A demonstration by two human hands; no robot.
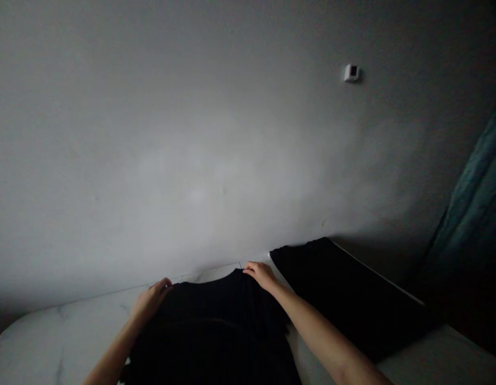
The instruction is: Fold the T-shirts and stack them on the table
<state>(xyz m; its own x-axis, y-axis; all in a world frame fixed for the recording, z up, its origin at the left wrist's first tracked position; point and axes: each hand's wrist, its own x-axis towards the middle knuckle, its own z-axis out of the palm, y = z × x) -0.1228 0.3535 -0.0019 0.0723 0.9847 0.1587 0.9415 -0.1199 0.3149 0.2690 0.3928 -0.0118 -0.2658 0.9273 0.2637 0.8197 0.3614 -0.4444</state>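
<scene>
A black shirt lies spread in front of me, its curved neckline toward the wall. At the shirt's upper left shoulder, my left hand is closed on the cloth. My right hand pinches the upper right shoulder between thumb and fingers. The lower part of the shirt runs out of the bottom of the view, and its folds are hard to make out in the dim light.
Right of the shirt lies a flat black cloth, partly behind my right forearm. Both rest on a pale, marbled bed-like surface against a grey wall. A small white box is fixed to the wall. A teal curtain hangs at the right.
</scene>
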